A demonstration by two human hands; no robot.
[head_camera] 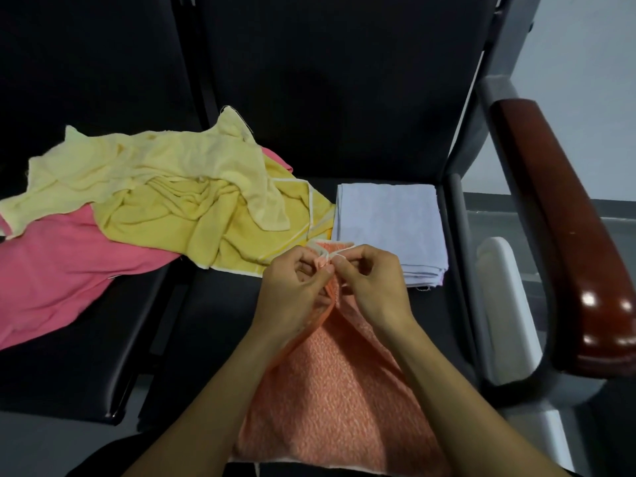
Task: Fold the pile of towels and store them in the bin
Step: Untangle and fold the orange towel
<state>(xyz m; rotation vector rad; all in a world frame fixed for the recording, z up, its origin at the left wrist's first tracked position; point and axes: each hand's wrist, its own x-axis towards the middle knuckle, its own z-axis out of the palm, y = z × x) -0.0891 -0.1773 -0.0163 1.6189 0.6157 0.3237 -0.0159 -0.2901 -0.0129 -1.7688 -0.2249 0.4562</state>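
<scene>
An orange towel (337,404) hangs from my two hands down to my lap. My left hand (292,287) and my right hand (371,284) meet above the seat, each pinching the towel's white-edged top corners, held together. A folded pale lilac towel (389,222) lies flat on the black seat just beyond my right hand. To the left lies a loose pile: a pale yellow towel (155,166) on top, a darker yellow towel (206,218) under it, and a pink towel (62,270) spread at the far left.
The towels rest on black padded seats (213,315) with a gap between two cushions. A brown wooden armrest (564,218) on a grey frame runs along the right. A white object (506,304) stands beside the seat, below the armrest.
</scene>
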